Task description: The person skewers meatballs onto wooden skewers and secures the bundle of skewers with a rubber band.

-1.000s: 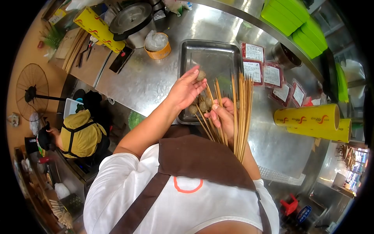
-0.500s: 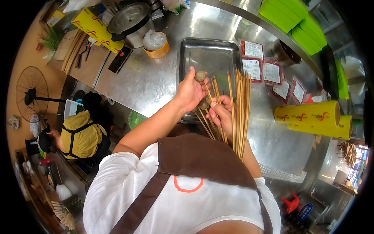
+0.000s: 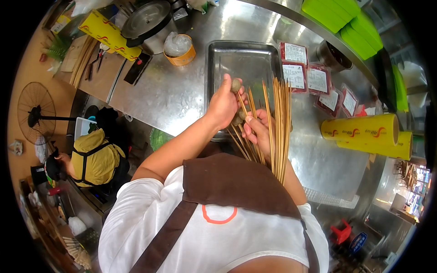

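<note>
My left hand is closed around a greyish-brown meatball, which shows between the thumb and fingertips. The tip of a thin bamboo skewer meets the ball's lower side; how deep it goes cannot be made out. Gripping that skewer between thumb and fingers is my right hand. A thick bundle of bamboo skewers stands along the right hand and forearm, points upward. Another meatball sits between the two hands, partly hidden. Beneath them lies a rectangular metal tray.
Packs of red meat lie right of the tray, near yellow film rolls. Back left are an orange tub, a lidded pot and a cleaver. Green boxes sit back right. Another person is at far left.
The skewer's tip has come up against the meatball in my left hand; before, it was just below it. The ball has tilted slightly. Both hands remain close together.
</note>
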Motion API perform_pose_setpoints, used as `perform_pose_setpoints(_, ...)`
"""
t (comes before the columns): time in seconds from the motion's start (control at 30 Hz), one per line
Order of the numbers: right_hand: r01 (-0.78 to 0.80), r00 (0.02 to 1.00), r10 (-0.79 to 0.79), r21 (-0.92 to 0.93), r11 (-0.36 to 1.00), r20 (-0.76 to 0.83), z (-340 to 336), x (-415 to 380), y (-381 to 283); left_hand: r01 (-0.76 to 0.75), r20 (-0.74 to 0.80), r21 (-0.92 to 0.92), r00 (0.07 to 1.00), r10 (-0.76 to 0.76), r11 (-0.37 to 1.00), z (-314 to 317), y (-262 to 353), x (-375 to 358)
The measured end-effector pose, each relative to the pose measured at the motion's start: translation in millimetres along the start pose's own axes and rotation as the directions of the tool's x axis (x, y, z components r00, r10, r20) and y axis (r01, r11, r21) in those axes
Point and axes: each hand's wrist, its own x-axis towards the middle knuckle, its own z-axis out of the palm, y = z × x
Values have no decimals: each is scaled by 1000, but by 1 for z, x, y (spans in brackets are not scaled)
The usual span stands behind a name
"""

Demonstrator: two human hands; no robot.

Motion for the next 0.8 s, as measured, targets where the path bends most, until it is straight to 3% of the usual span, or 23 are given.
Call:
perform_pose_setpoints(0.07,-30,999,31,23,999,-31,-1,2,3,-100,-67,81,992,106,992,2,-6,3)
perform_pose_setpoints(0.13,-1,998,-2,42,999,68,-9,5,8,-116,-20,94,993,118,989,0,-10,2)
perform_pose_setpoints(0.37,8,998,-16,119,993,68,-7,3,8,-193,53,154,981,187,969,2,-20,-4)
perform_pose_setpoints(0.5,21,997,-31,125,992,76,-7,1,10,-201,-9,215,978,208,956,5,-24,-12)
perform_pose_setpoints(0.57,17,997,-26,144,989,66,-3,0,7,-198,-74,465,962,261,863,3,-25,-15)
perform_pose_setpoints(0.8,50,993,-64,141,989,95,-6,3,13,-209,-68,706,931,358,677,13,-25,-34)
